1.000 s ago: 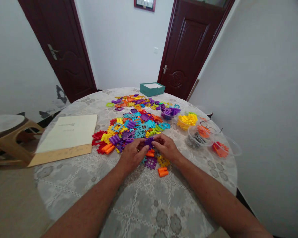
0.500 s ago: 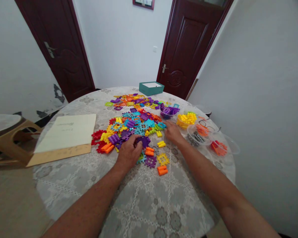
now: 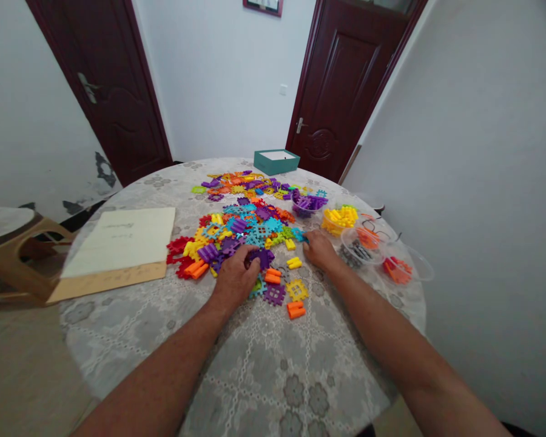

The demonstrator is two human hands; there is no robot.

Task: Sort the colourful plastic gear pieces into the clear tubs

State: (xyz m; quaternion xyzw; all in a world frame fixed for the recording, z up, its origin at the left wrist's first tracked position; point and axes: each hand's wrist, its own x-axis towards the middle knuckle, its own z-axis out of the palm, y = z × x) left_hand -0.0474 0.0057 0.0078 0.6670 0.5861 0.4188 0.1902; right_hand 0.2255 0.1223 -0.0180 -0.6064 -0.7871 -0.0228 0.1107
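Note:
My left hand [image 3: 237, 273] rests at the near side of a heap of coloured plastic interlocking pieces [image 3: 259, 229]. Its thumb and forefinger close on a dark purple interlocking piece [image 3: 264, 259], partly hidden by the fingers. At the heap's right edge, my right hand [image 3: 319, 249] has its fingers curled together, with the tips on a blue interlocking piece [image 3: 298, 234]. Close to my left hand lie an orange double-tube piece [image 3: 273, 276], a purple square piece [image 3: 274, 294] and a yellow square piece [image 3: 296, 290].
Clear tubs stand at the right, among them one with purple pieces [image 3: 307, 204] and one with yellow pieces [image 3: 341, 220]. Dark-framed glasses [image 3: 377, 226] lie behind them. A green box [image 3: 276, 162] sits at the back, and a paper sheet [image 3: 122, 240] on the left.
My right hand has drawn slightly nearer to me, the blue piece at its fingertips. My left hand stays at the purple piece. The view has shifted a little.

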